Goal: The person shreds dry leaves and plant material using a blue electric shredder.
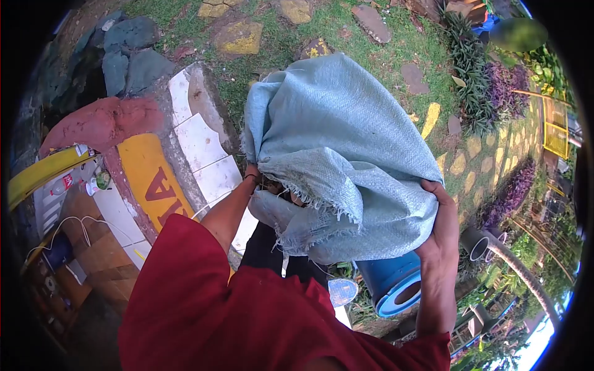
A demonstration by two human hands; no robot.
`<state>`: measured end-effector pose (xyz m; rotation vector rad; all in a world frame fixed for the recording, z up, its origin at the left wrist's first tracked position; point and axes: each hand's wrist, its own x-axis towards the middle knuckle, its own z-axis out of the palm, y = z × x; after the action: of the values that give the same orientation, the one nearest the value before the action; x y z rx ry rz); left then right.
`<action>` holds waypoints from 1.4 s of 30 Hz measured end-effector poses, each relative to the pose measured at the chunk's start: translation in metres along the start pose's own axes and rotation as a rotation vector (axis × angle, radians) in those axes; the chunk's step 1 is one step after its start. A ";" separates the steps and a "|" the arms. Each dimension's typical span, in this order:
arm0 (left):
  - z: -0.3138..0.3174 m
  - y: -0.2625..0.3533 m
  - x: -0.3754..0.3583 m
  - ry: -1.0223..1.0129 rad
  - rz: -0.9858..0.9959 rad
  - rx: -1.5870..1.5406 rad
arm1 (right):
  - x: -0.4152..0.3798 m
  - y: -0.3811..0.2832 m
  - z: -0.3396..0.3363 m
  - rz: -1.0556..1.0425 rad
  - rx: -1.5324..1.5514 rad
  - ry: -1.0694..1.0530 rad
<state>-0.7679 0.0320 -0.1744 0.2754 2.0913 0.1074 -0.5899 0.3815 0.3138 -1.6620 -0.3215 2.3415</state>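
Note:
A large pale blue-green woven sack [346, 117] with frayed edges hangs in front of me, its opening toward my body. My right hand [439, 213] grips the sack's lower right side, thumb on the outer cloth and the other fingers hidden behind it. At the frayed left edge, my left hand [252, 173] is mostly hidden by the cloth, with only the wrist and a bit of the hand showing. Something brownish shows in the opening beside that hand, too dark to make out.
Below the sack stands a blue barrel [390, 281]. Left are white tiles [201, 142], a yellow lettered block [151, 179] and a red rock [102, 123]. Grass with stepping stones [241, 37] lies beyond; a grey pipe [475, 243] is at right.

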 end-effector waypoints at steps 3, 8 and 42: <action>0.016 0.023 -0.019 -0.011 0.037 -0.071 | -0.027 -0.004 0.034 -0.035 -0.096 0.026; 0.030 0.075 -0.042 -0.075 0.105 -0.189 | -0.071 -0.006 0.075 -0.121 -0.178 0.134; -0.194 0.116 -0.091 0.201 0.635 -0.751 | 0.177 0.191 -0.025 -0.572 -1.024 -0.024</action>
<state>-0.8727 0.1296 0.0230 0.4610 1.9252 1.3035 -0.6370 0.2597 0.0869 -1.5190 -1.9417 1.7988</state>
